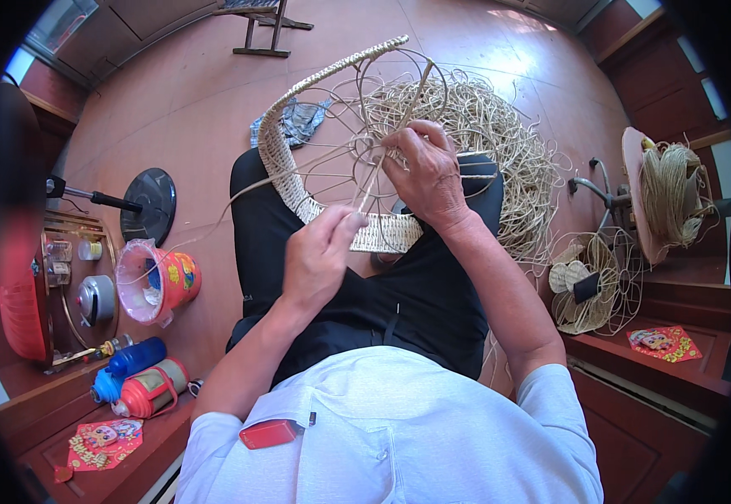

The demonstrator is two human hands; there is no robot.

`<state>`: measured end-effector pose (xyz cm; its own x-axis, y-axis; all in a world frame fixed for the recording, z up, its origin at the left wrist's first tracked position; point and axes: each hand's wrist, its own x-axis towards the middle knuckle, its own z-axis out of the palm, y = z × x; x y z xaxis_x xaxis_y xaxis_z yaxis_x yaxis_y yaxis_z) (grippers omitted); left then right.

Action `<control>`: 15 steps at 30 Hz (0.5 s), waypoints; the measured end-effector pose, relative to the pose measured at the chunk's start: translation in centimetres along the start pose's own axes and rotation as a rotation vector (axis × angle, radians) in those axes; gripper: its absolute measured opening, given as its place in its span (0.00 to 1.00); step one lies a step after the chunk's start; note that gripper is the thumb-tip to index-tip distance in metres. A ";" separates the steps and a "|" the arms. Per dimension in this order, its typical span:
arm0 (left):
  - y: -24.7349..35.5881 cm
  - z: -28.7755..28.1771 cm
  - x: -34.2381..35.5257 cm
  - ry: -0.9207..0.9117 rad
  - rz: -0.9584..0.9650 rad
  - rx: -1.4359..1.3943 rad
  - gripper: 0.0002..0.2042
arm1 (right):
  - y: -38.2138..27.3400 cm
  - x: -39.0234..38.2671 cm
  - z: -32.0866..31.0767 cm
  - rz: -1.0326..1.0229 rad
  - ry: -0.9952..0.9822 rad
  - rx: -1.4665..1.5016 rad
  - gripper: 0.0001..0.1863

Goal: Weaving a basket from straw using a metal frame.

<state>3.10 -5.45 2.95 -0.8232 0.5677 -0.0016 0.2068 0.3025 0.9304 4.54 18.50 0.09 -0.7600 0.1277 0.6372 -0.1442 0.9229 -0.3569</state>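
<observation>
A round wire frame (344,90) rests over my lap, with a pale straw-coloured woven band (275,151) along its left and near sides. Straw cord (370,186) runs taut between my hands. My left hand (317,256), slightly blurred, pinches it by the near woven edge. The fingers of my right hand (426,172) are closed on the cord near the middle of the frame; their tips are partly hidden. A loose strand (256,186) trails from the work to the left.
Beyond my right knee lies a large heap of cord (500,151). Another wire frame (596,281) and a cord spool (672,197) stand at right. At left are a red bucket (182,281), a black round base (149,206) and bottles (137,357). A folding stool (260,25) stands far ahead.
</observation>
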 end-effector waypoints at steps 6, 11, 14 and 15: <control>-3.4 -17.9 -4.2 0.422 0.116 0.125 0.11 | 1.0 0.1 0.1 -0.086 0.130 -0.060 0.12; -5.2 -41.0 -8.1 0.866 0.146 0.794 0.16 | 0.8 0.4 0.3 -0.100 0.117 -0.095 0.11; -3.4 -51.8 -10.3 1.131 -0.139 0.993 0.20 | 0.9 0.2 0.8 -0.094 0.142 -0.117 0.12; -2.8 -55.1 -10.9 1.211 -0.210 1.008 0.22 | 0.9 0.3 0.8 -0.097 0.151 -0.117 0.12</control>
<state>-17.64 -54.65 20.52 -0.6949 -0.3177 0.6451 -0.1145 0.9345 0.3370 3.71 19.10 -0.59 -0.6416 0.0809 0.7628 -0.1311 0.9682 -0.2129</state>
